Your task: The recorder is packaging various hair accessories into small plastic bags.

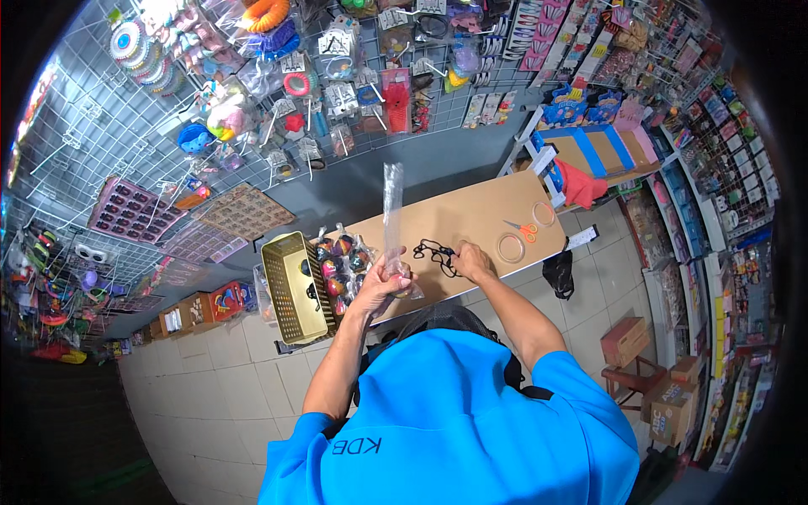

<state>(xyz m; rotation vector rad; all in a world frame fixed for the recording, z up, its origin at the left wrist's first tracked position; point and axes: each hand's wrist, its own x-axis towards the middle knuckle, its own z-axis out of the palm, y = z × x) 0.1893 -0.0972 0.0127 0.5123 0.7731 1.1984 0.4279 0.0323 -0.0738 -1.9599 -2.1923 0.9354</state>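
My left hand (pixel 381 281) grips the lower end of a long clear plastic bag (pixel 392 202), whose upper part stands up stiffly. A small multicoloured ball (pixel 400 284) sits in the bag's bottom, partly behind my fingers. On the tan tabletop (pixel 435 208), my right hand (pixel 473 261) has its fingers curled on the edge of a tangle of black cords (pixel 437 252). Several bagged multicoloured balls (pixel 341 262) lie grouped to the left of my left hand. Beside them, an olive-yellow perforated plastic basket (pixel 297 243) holds a few dark items along its right side.
Orange-handled scissors (pixel 527 233) lie at the table's right, between two rolls of clear tape (pixel 510 247). A wire grid wall (pixel 170 136) hung with packaged accessories rises behind. Stocked shelves (pixel 685 208) line the right; a black bag (pixel 558 275) hangs below the table edge.
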